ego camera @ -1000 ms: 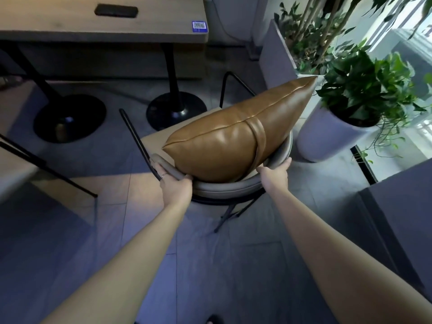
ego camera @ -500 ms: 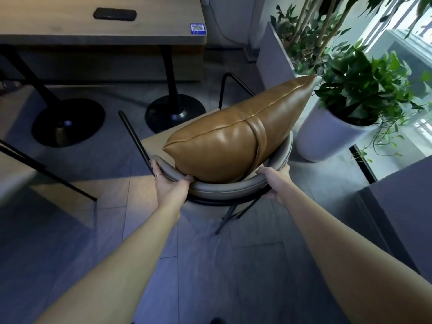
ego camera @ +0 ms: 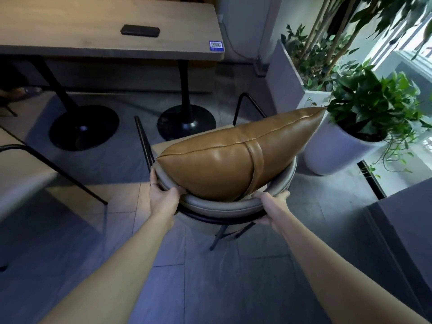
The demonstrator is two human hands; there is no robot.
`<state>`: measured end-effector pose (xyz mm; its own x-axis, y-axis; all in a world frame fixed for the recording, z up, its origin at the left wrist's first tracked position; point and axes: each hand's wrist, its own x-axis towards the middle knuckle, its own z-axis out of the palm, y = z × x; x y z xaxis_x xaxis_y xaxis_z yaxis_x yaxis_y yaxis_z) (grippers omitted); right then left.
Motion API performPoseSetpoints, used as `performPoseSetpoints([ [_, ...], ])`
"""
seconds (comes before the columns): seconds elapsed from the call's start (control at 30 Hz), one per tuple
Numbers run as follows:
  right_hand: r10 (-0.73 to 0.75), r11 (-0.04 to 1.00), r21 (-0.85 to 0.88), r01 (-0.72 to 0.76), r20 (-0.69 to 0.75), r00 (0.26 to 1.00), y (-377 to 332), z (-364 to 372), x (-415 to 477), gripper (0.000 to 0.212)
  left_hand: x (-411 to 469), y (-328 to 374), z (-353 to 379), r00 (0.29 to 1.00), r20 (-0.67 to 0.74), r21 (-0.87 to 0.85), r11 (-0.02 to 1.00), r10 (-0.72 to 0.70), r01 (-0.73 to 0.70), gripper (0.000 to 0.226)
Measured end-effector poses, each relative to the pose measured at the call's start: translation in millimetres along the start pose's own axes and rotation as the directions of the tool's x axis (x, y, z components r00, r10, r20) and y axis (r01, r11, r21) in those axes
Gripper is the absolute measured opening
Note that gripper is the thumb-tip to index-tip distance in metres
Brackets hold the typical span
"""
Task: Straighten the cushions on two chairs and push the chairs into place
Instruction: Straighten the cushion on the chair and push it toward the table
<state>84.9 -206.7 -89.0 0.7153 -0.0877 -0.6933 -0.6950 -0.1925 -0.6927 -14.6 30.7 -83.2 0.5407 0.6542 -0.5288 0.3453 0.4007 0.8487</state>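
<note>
A tan leather cushion [ego camera: 229, 157] with a strap stands on edge against the curved grey padded backrest [ego camera: 219, 204] of a black-framed chair, its right corner pointing toward the plants. My left hand [ego camera: 162, 194] grips the backrest's left end, thumb over the top rim. My right hand [ego camera: 271, 206] holds the backrest's right side, fingers wrapped under the rim. The chair faces a wooden table [ego camera: 93, 43] and stands a little back from it. A second chair [ego camera: 21, 183] shows partly at the left edge; its cushion is out of view.
Two black round table bases [ego camera: 84, 127] [ego camera: 185, 122] stand on the grey tile floor ahead of the chair. A black flat object [ego camera: 140, 31] lies on the table. White potted plants [ego camera: 346, 146] crowd the chair's right side. A dark block [ego camera: 404, 230] sits at near right.
My right hand has slid lower on the backrest, fingers now curling under its rim. The view has tilted so more of the table shows; the chair has shifted slightly.
</note>
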Motion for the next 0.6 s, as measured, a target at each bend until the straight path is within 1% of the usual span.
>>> performPoseSetpoints([
  [0.07, -0.004, 1.000, 0.018, 0.004, 0.005, 1.000, 4.6, 14.2, -5.7, 0.065, 6.5, 5.8, -11.8, 1.000, 0.002, -0.015, 1.000, 0.003, -0.003, 0.105],
  [0.17, -0.017, 0.999, 0.035, 0.017, 0.009, 1.000, 10.9, 37.3, -14.0, 0.058, 16.9, 15.0, -30.9, 1.000, -0.002, 0.008, 1.000, 0.004, -0.004, 0.100],
  [0.33, -0.020, 0.998, 0.055, 0.020, 0.002, 1.000, 15.3, 80.2, -24.9, 0.058, 41.6, 31.8, -62.6, 1.000, 0.015, 0.013, 1.000, 0.013, -0.013, 0.097],
  [0.43, -0.020, 0.998, 0.066, 0.020, -0.006, 1.000, 12.9, 106.5, -27.6, 0.070, 57.9, 44.4, -78.7, 0.999, 0.038, 0.013, 1.000, 0.020, -0.021, 0.091],
  [0.6, -0.019, 0.998, 0.068, 0.020, -0.007, 1.000, 3.2, 148.9, -27.2, 0.062, 89.2, 65.8, -101.9, 0.997, 0.067, -0.002, 1.000, 0.025, -0.024, 0.094],
])
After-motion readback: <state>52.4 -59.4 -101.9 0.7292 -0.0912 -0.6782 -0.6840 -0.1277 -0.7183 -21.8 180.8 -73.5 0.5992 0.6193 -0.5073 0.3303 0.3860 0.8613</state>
